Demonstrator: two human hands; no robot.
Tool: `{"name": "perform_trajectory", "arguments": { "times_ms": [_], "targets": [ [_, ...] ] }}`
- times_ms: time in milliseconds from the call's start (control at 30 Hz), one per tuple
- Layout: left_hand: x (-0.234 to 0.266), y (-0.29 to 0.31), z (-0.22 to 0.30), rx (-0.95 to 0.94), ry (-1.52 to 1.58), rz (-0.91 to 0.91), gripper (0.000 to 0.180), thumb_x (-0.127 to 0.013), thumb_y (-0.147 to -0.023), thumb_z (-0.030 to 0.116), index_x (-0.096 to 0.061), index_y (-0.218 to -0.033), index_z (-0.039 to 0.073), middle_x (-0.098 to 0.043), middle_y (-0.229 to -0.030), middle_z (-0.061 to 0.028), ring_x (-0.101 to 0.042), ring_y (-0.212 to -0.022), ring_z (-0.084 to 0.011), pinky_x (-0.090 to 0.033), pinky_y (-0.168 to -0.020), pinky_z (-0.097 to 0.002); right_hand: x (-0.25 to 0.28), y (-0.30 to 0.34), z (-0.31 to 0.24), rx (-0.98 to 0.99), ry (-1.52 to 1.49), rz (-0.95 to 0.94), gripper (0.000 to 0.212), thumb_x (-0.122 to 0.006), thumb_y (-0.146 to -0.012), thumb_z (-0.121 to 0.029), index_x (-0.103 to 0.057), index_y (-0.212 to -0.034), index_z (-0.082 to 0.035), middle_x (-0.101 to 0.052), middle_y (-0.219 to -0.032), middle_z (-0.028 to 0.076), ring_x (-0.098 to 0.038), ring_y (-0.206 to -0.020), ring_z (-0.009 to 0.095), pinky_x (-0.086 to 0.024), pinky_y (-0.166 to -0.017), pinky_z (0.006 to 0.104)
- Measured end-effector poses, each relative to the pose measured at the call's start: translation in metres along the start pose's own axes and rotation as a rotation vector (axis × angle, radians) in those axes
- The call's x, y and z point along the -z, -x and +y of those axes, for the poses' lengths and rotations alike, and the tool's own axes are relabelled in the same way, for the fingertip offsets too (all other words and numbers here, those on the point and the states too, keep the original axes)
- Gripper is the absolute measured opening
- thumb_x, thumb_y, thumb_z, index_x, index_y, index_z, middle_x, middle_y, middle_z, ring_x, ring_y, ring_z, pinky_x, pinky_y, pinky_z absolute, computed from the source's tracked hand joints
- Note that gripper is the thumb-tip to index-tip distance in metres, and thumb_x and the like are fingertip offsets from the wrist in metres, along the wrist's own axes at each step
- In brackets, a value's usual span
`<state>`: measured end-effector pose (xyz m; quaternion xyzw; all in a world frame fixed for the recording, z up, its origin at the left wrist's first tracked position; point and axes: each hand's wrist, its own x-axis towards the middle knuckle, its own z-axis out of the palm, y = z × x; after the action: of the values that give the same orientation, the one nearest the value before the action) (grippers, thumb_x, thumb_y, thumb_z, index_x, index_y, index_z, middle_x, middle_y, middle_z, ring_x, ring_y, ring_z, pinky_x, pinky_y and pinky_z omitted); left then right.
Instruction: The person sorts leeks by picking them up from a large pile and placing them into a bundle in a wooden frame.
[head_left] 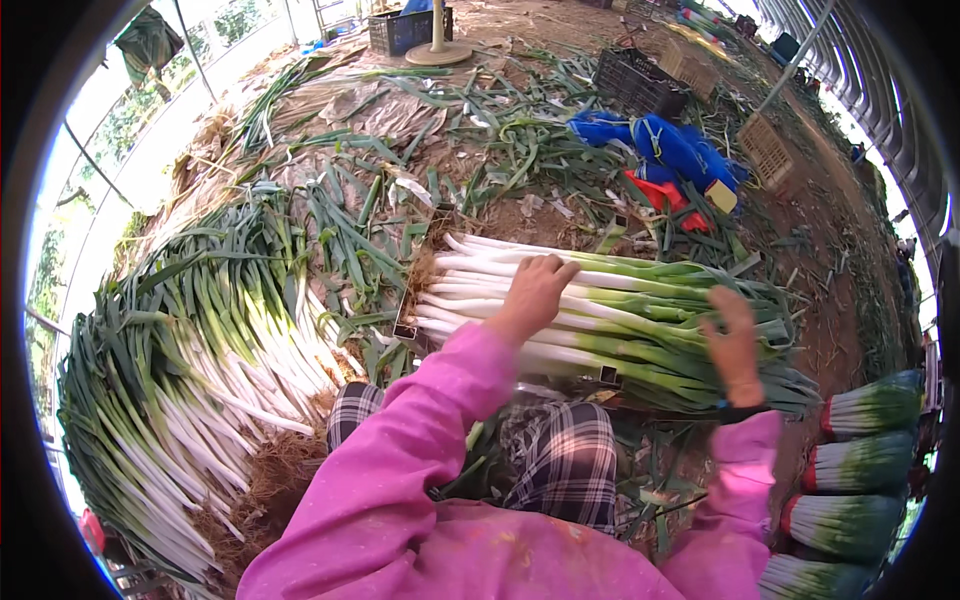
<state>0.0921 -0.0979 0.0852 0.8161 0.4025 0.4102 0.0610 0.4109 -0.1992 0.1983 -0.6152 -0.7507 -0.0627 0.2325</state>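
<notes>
A row of long green onions (590,318) lies across a low dark frame (405,331) in front of me, white root ends to the left and green leaves to the right. My left hand (535,295) is on the white stalks, its fingers curled down over them, with the fingertips hidden. Over the leafy end is my right hand (733,340), slightly blurred, with thumb and fingers apart and nothing visible in it. Whether it touches the leaves is unclear.
To my left lies a big heap of green onions (210,400), with brown roots towards me. Tied bundles (850,465) line the right side. Beyond the frame are blue netting (665,145), a red cloth (668,200), crates (640,82) and a post base (438,53). Leaf scraps litter the ground.
</notes>
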Motion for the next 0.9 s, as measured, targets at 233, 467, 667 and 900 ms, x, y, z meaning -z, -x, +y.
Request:
{"name": "perform_trajectory", "arguments": {
  "times_ms": [233,467,667,900],
  "targets": [
    [-0.011,0.022,-0.083,0.138,0.257,-0.333,0.027,-0.059,-0.086,0.010,-0.064,-0.113,0.013,-0.059,-0.095,-0.0154,-0.058,-0.085,-0.0338,-0.047,-0.075,-0.0416,-0.067,0.003,-0.023,0.113,0.130,-0.127,0.049,-0.072,-0.073,-0.023,-0.061,-0.121,-0.020,-0.049,-0.133,0.011,-0.044,-0.124,0.032,-0.028,-0.107,0.0534],
    [0.004,0.025,-0.085,0.118,0.080,-0.331,0.024,-0.060,-0.087,0.017,-0.066,-0.110,0.014,-0.060,-0.099,-0.0134,-0.057,-0.096,-0.0316,-0.046,-0.085,-0.0416,-0.087,-0.046,-0.002,-0.011,0.157,-0.363,0.046,-0.066,-0.078,-0.022,-0.060,-0.123,-0.020,-0.046,-0.138,0.010,-0.041,-0.127,0.033,-0.028,-0.106,0.0522],
    [0.034,0.050,-0.088,0.290,0.040,-0.482,0.030,-0.049,-0.093,0.034,-0.061,-0.118,0.022,-0.058,-0.117,-0.0102,-0.051,-0.114,-0.0283,-0.036,-0.099,-0.0464,-0.093,-0.021,-0.013,-0.013,-0.020,-0.629,0.044,-0.059,-0.082,-0.020,-0.057,-0.126,-0.016,-0.055,-0.129,0.008,-0.047,-0.122,0.029,-0.033,-0.105,0.0432],
    [0.035,0.049,-0.083,0.513,-0.111,-0.723,0.050,-0.037,-0.095,0.049,-0.045,-0.136,0.020,-0.031,-0.149,-0.0168,-0.023,-0.140,-0.0326,-0.012,-0.113,-0.0567,-0.102,-0.003,-0.021,0.022,0.159,-0.495,0.043,-0.050,-0.091,-0.024,-0.050,-0.133,-0.016,-0.043,-0.143,0.008,-0.037,-0.133,0.029,-0.028,-0.108,0.0472]
  ]
}}
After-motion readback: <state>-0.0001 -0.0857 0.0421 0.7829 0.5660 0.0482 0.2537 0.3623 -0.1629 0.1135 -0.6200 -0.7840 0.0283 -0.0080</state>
